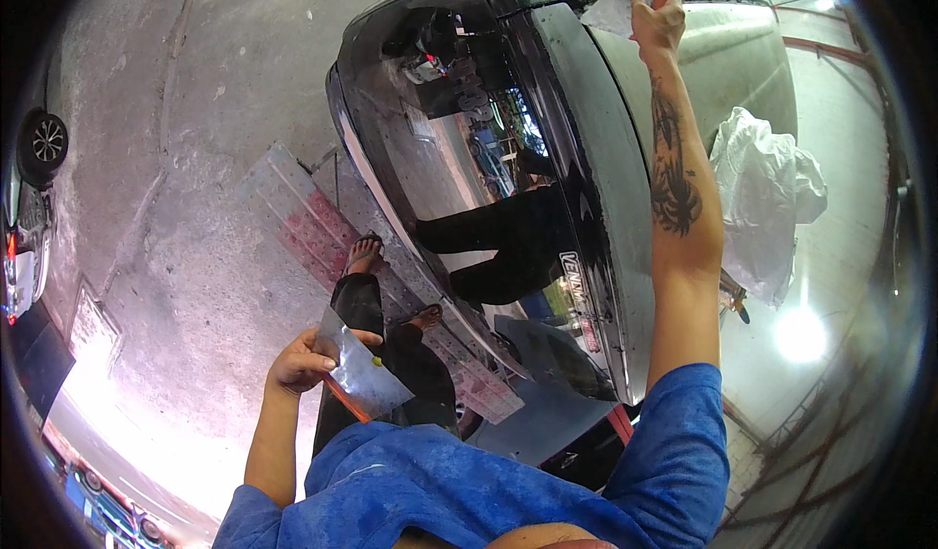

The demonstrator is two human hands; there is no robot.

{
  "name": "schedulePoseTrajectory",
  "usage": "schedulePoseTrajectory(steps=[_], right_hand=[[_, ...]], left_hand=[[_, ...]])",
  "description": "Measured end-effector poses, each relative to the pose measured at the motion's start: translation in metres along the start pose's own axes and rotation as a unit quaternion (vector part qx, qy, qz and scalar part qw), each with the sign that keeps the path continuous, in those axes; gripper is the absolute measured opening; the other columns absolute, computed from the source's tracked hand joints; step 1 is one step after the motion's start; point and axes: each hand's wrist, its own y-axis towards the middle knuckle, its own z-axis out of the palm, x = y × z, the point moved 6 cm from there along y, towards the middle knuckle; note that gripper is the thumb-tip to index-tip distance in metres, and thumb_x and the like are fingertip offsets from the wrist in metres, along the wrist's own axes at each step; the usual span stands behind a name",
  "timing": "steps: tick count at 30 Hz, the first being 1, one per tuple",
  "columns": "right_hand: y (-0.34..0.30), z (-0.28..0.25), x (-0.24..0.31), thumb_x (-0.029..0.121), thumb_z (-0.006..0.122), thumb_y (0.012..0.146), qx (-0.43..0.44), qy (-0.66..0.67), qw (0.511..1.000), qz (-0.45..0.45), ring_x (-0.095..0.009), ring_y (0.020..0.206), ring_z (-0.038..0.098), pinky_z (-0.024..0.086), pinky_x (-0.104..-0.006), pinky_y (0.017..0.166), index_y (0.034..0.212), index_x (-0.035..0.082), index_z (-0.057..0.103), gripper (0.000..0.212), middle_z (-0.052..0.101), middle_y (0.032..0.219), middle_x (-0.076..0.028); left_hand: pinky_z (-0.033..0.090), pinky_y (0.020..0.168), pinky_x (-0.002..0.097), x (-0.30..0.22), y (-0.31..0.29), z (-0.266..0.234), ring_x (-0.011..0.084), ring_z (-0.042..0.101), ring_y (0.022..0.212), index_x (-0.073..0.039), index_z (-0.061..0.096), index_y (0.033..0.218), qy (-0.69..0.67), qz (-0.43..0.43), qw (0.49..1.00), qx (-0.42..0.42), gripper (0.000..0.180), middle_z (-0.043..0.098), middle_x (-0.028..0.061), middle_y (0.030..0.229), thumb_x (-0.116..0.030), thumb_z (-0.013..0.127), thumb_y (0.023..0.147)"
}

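My left hand (304, 361), low in front of my body, grips a flat metal putty spreader (369, 378) with an orange edge. A small yellow-green dab sits on its metal face. Stretched far up to the right, my right hand (659, 25) holds a second metal putty spreader (616, 4), with orange showing beside the fingers. That blade is at the roof edge of a dark vehicle (576, 158); whether it touches the surface I cannot tell. Part of the roof (728, 61) is dull grey-green. Below it, the dark rear glass (440, 129) carries reflections.
My sandalled feet stand on a raised metal plank (303, 212) with red stains, close to the vehicle's rear. A crumpled white sheet (767, 192) hangs right of my right arm. Concrete floor (176, 207) lies to the left, with a car wheel (44, 147) at the far edge.
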Motion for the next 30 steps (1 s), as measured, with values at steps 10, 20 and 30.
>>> schedulePoseTrajectory(steps=[10,20,30], right_hand=[[-0.005,-0.024,0.016,0.019,0.061,0.074,-0.003,-0.024,1.000,0.000,-0.040,0.085,0.066,0.050,-0.0444,0.081,0.101,-0.005,0.057,0.037,0.065,0.090,-0.026],[-0.002,-0.004,0.012,0.016,0.068,0.075,-0.030,-0.023,0.999,0.006,-0.021,0.055,0.062,0.051,-0.0334,0.042,0.094,-0.003,0.056,0.030,0.063,0.079,-0.015],[-0.066,-0.097,0.000,0.010,0.069,0.081,0.037,0.306,0.933,0.185,-0.016,0.081,0.057,0.047,-0.0301,0.077,0.105,-0.004,0.056,0.030,0.059,0.092,-0.006]], left_hand=[[0.050,0.094,0.0465,0.005,-0.001,-0.017,0.0364,0.065,0.102,0.015,0.054,0.118,-0.022,0.028,0.999,-0.007,0.065,0.053,0.0320,0.125,-0.011,0.073,0.061],[0.048,0.095,0.0475,0.006,0.006,-0.014,0.0368,0.064,0.104,0.014,0.054,0.119,-0.005,0.007,1.000,0.011,0.065,0.053,0.0318,0.125,-0.011,0.073,0.061],[0.049,0.094,0.0465,0.005,0.007,-0.014,0.0365,0.064,0.103,0.013,0.054,0.119,-0.031,0.051,0.998,0.017,0.063,0.053,0.0315,0.126,-0.009,0.071,0.063]])
